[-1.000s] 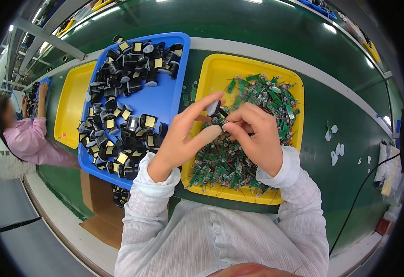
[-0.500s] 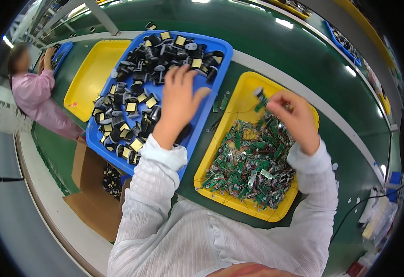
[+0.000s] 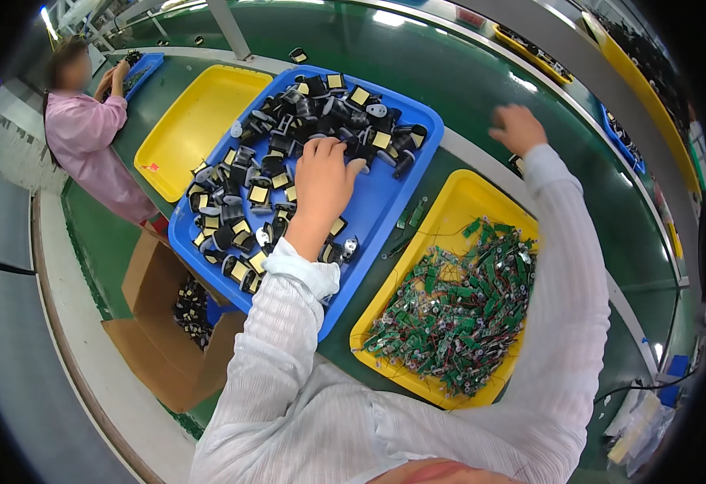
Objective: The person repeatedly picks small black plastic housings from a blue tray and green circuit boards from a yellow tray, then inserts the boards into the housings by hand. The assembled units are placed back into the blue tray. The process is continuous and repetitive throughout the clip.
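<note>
My left hand rests over the blue tray, its fingers bent down at the pile of black plastic parts, several with pale yellow square pads. The thumb stands apart from the fingers, and nothing shows gripped between them. My right hand reaches out over the green work surface beyond the yellow tray. Its fingers point left and look curled, but motion smears them, so what they hold, if anything, is unclear. Just below that hand lies a black part with a yellowish patch. Small green circuit boards with thin wires heap up in the yellow tray.
Another yellow tray stands left of the blue one. An open cardboard box with black parts sits low at the left. A person in pink works at the far left by a small blue tray. Loose boards lie between the trays.
My right hand has moved from above the yellow tray, where a small part was near its fingers, outward over the work surface. My left hand's spread fingers have bent down onto the black parts.
</note>
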A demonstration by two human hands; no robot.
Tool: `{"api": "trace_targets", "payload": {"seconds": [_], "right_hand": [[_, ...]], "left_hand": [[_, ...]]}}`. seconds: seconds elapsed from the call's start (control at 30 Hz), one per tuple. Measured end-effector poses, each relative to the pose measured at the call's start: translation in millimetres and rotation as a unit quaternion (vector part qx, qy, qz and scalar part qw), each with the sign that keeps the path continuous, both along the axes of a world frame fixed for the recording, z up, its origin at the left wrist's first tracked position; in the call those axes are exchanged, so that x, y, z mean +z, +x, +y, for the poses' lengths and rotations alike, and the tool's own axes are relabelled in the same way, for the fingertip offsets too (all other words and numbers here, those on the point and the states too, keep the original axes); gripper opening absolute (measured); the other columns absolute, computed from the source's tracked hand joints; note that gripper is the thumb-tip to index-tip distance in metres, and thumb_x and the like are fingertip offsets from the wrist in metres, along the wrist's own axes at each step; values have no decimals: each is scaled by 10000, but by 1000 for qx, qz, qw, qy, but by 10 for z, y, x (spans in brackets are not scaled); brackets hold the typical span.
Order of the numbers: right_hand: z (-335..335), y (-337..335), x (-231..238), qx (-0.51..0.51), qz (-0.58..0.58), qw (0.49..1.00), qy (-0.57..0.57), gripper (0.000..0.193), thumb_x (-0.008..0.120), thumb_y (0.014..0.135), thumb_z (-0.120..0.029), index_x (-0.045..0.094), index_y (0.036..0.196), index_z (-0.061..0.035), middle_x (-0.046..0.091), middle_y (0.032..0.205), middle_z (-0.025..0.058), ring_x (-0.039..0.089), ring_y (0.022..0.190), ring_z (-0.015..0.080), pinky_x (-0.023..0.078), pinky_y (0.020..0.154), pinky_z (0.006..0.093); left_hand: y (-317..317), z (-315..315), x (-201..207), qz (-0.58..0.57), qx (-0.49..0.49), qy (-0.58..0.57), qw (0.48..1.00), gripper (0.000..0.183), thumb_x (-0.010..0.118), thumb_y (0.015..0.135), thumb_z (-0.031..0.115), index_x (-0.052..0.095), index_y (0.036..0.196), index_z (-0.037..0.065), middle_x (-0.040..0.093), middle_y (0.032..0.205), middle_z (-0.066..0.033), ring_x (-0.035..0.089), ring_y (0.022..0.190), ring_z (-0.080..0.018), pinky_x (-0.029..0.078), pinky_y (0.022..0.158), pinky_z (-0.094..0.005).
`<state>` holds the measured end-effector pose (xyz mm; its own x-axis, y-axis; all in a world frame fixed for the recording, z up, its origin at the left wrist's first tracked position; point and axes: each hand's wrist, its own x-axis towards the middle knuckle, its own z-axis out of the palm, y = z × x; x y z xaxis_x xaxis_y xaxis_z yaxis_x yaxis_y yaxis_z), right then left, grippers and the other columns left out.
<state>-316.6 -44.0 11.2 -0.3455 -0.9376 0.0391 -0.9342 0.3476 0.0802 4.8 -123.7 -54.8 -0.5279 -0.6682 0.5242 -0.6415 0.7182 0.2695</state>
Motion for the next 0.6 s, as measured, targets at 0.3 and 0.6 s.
{"api": "trace_targets", "payload": {"seconds": [0.3, 0.6], "right_hand": [[-1575, 1402, -515, 168, -268, 929, -194, 652, 494, 749, -613, 411, 1298, -271, 385, 1333, 130, 322, 1233, 355, 253, 1019, 473], [-1065, 2030, -362, 213, -245, 944, 54, 754, 354, 703, -765, 443, 1269, -274, 459, 1277, 114, 443, 1162, 315, 301, 954, 454]], "left_hand": [[-9, 194, 553, 380, -37, -50, 923, 402, 747, 641, 46, 498, 957, 36, 476, 1025, -108, 519, 929, -231, 461, 763, -310], [105, 267, 587, 572, -128, 177, 791, 261, 601, 826, 51, 439, 1025, 3, 523, 1025, -124, 543, 877, -143, 459, 728, -240]]}}
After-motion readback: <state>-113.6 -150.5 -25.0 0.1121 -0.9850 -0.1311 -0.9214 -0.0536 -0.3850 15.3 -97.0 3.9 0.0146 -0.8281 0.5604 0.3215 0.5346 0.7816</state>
